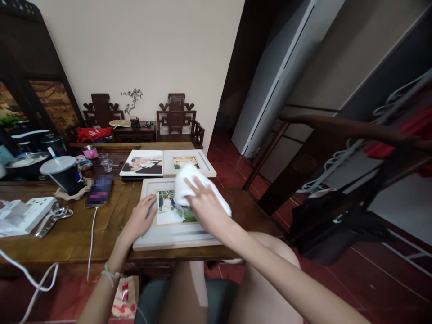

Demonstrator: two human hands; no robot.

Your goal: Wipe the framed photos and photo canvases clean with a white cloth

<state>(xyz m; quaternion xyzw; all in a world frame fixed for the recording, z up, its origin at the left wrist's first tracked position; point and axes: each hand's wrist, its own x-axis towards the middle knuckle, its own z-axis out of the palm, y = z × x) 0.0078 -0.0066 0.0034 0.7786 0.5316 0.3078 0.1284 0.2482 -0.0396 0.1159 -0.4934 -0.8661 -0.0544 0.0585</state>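
Head camera view, looking down at a seated person's two bare arms reaching over a wooden tabletop (101,225). A white picture frame (172,236) lies flat at the tabletop's near edge, directly in front of the person, with a colour photograph under its glass. The left hand (140,220) rests on the frame's left border. Its grip is wide, with the palm down and the fingers laid flat, closed on nothing. The right hand (205,204) lies on top of a bunched white cloth (189,177), which sits on the frame's upper right part and covers a corner of the photograph. Its grip is also wide, with the fingers spread over the cloth, pressing it down rather than clasping it.

Just behind this frame lie a second white frame (204,163) and, to its left, a large photo print (141,163). Further left on the tabletop are a phone (99,190) with a white cable (92,234), a dark cup (64,175) with a lid and straw, and a white power strip (33,211). Two carved wooden chairs (176,114) stand against the far wall.
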